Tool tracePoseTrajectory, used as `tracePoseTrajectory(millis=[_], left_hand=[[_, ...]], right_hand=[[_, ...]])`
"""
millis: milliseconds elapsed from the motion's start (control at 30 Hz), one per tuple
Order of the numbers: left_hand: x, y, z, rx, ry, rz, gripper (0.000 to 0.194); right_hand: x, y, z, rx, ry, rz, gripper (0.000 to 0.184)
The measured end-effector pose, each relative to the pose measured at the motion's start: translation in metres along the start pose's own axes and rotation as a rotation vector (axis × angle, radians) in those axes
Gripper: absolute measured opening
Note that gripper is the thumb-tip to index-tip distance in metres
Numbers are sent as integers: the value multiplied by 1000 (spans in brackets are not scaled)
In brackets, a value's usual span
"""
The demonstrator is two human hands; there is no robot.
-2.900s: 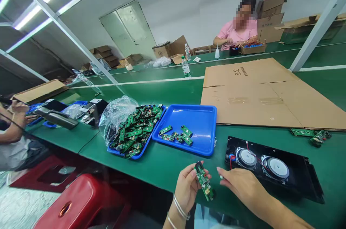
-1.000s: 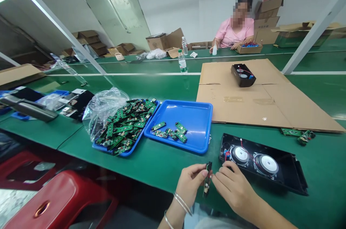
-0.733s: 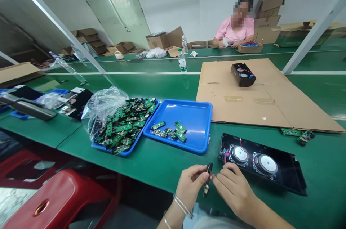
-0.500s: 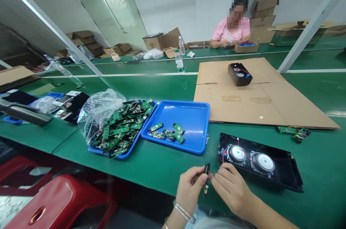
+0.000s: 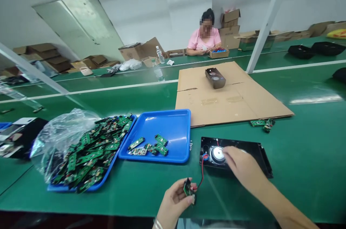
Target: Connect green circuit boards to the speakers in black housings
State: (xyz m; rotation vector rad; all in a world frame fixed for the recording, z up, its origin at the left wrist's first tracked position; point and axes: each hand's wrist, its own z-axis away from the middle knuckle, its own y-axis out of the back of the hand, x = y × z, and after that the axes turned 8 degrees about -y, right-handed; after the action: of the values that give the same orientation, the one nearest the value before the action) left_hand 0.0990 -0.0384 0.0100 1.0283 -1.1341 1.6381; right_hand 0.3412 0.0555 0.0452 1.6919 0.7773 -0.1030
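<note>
Left hand [image 5: 175,200] pinches a circuit board [image 5: 187,188]; right hand [image 5: 240,160] bends over a speaker housing [image 5: 257,151]

Leftmost, heaped boards [image 5: 92,153] and a blue tray [image 5: 175,124] bound the reach. Next comes the held board, near the front edge of the tabletop [image 5: 151,182]; it looks light, stiff and fragile, best gripped by its long edges, off the components. A red wire [image 5: 202,174], probably soft, runs from beside it to the housing and would limit pulling. The right fingertips meet the speaker [image 5: 216,154]; whether they pinch anything, I cannot tell. The housing, likely smooth and heavier, suits a rim hold. Room to move lies between tray and housing, with a cardboard sheet [image 5: 243,103] behind.
</note>
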Motion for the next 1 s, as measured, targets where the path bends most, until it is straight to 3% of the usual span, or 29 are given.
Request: tracePoseTrajectory(millis=[67,100,333,467,700,1000], left_hand=[[-2,-5,4,24,-9,-33,52],[-2,-9,6,15,1,-34,52],[-5,-31,15,-87,78,87,54],[-12,-51,9,-115,120,127,59],[-16,-81,0,-122,85,54,60],[-18,-82,-7,-79,80,54,64]], right_hand=[[16,9,-10,-193,-197,120,11],[21,12,-14,-266,-229,141,8],[25,16,-32,-480,-199,24,12],[38,24,-36,-586,-199,-123,2],[39,36,-39,-684,-136,-112,20],[39,31,-53,-737,-172,-107,24]])
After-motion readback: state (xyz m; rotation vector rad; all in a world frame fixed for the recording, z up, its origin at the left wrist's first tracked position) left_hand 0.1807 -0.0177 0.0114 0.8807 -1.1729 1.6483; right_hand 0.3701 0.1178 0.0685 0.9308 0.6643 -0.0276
